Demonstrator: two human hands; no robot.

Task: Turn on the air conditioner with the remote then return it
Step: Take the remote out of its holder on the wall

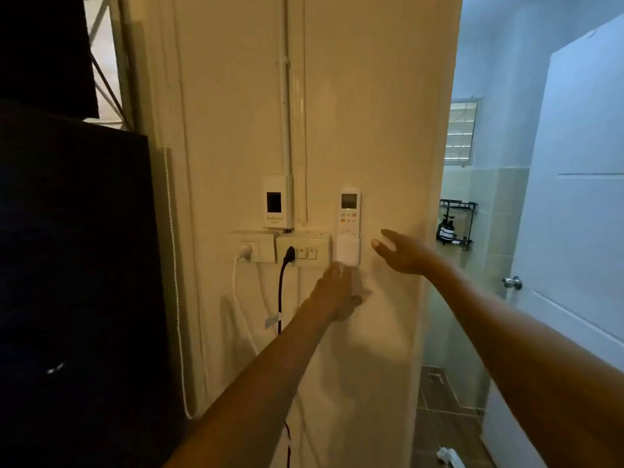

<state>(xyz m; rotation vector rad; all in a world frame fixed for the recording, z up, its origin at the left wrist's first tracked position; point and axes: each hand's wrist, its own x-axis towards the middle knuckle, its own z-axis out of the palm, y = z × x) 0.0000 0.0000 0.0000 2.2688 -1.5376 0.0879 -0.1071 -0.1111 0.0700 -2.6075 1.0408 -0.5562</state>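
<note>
Now: remote (349,211) upright in wall holder (347,251) | left hand (334,295) open, just below holder | right hand (401,251) open, empty, beside it.

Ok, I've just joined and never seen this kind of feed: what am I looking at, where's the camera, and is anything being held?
There is no machine here: a person is working with two bare hands. The single picture comes from a camera worn on the head, looking forward and down along both arms. Ahead is a wall. The remote stands upright in a white holder fixed to that wall, beside a switch plate with a black plug in it. The left hand is just under the holder; whether it touches is too blurred to tell. The right hand is open, to the right of the holder, apart from it. Neither hand holds anything. An open door shows at right.
</note>
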